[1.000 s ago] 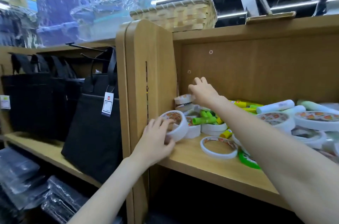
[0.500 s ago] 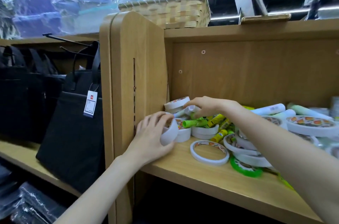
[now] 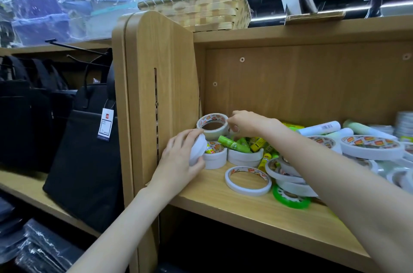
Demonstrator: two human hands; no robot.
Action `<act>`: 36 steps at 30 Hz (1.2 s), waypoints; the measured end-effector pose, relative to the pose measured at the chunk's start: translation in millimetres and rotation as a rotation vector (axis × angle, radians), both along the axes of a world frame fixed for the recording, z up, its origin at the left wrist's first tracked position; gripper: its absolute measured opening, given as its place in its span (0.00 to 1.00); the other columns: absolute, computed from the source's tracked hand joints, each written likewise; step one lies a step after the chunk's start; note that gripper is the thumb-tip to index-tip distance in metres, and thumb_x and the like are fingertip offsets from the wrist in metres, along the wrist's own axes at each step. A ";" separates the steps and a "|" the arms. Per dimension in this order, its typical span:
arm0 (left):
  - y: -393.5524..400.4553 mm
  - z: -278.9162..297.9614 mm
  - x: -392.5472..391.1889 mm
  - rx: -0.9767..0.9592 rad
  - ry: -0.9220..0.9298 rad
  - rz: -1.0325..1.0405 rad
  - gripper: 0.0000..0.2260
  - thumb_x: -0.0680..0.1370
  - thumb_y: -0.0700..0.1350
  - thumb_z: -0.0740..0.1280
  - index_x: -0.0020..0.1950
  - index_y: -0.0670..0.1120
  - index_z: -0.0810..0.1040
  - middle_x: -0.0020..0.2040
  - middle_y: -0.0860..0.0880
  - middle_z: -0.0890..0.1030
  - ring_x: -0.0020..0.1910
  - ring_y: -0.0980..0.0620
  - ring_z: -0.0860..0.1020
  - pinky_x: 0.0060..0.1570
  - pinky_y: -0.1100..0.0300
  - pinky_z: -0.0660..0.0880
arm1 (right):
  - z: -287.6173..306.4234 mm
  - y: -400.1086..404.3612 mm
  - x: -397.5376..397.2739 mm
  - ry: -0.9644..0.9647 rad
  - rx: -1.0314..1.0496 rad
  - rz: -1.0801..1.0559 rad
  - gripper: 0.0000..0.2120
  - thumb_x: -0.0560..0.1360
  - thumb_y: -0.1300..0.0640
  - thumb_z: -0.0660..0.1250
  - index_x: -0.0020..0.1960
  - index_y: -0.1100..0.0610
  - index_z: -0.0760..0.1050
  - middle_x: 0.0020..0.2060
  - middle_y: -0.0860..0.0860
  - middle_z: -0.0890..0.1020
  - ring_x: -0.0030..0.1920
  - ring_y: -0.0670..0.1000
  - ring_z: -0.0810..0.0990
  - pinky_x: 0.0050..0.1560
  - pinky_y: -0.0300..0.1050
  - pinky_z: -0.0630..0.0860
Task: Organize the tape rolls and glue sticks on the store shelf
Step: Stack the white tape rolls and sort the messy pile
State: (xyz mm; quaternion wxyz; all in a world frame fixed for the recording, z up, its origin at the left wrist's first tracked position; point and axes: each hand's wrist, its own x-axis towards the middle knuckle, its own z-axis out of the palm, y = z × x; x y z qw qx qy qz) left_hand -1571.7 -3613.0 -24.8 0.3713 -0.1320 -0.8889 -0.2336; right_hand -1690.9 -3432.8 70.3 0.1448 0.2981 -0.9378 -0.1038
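Observation:
My left hand (image 3: 178, 161) grips a white tape roll (image 3: 197, 149) on edge at the left front of the wooden shelf (image 3: 234, 205). My right hand (image 3: 248, 123) reaches to the back left corner and pinches the rim of a white tape roll (image 3: 212, 126) that sits atop a stack. Below lie more white rolls (image 3: 215, 157), green and yellow glue sticks (image 3: 234, 144), a flat thin roll (image 3: 247, 181) and a green tape roll (image 3: 290, 199).
A wooden side panel (image 3: 156, 94) bounds the shelf on the left. White tubes (image 3: 319, 128) and large tape rolls (image 3: 371, 147) crowd the right. Black bags (image 3: 85, 149) hang further left. A woven basket (image 3: 201, 9) stands on top.
The right hand went from the back wall down to the corner stack and now pinches the top roll. The left hand turned its roll on edge. The camera came closer.

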 end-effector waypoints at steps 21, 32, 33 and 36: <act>0.6 -7.0 8.1 -0.144 -0.102 0.062 0.24 0.73 0.59 0.55 0.70 0.61 0.63 0.68 0.58 0.65 0.68 0.54 0.60 0.67 0.54 0.57 | 23.1 14.3 5.9 0.116 -0.630 -0.097 0.14 0.73 0.65 0.59 0.54 0.56 0.78 0.55 0.59 0.79 0.55 0.60 0.77 0.48 0.44 0.71; 49.5 44.4 4.7 -0.009 -0.034 0.011 0.35 0.73 0.59 0.66 0.74 0.46 0.58 0.69 0.50 0.69 0.67 0.49 0.67 0.66 0.54 0.58 | 32.8 25.5 98.4 -0.219 -0.858 0.329 0.07 0.72 0.64 0.67 0.45 0.55 0.79 0.36 0.53 0.82 0.35 0.50 0.80 0.29 0.35 0.75; 52.9 45.9 4.9 -0.021 -0.030 0.005 0.32 0.74 0.54 0.68 0.73 0.46 0.59 0.66 0.49 0.72 0.64 0.47 0.70 0.62 0.54 0.62 | 31.1 23.1 102.0 -0.313 -0.905 0.375 0.05 0.73 0.64 0.67 0.47 0.57 0.79 0.36 0.54 0.81 0.34 0.48 0.79 0.30 0.35 0.75; 53.6 48.8 10.6 0.094 0.029 0.039 0.19 0.74 0.44 0.66 0.63 0.44 0.66 0.49 0.45 0.76 0.46 0.41 0.73 0.40 0.56 0.63 | 32.1 25.7 98.2 -0.603 -1.105 0.405 0.07 0.78 0.60 0.62 0.55 0.60 0.75 0.40 0.54 0.79 0.37 0.46 0.78 0.32 0.35 0.77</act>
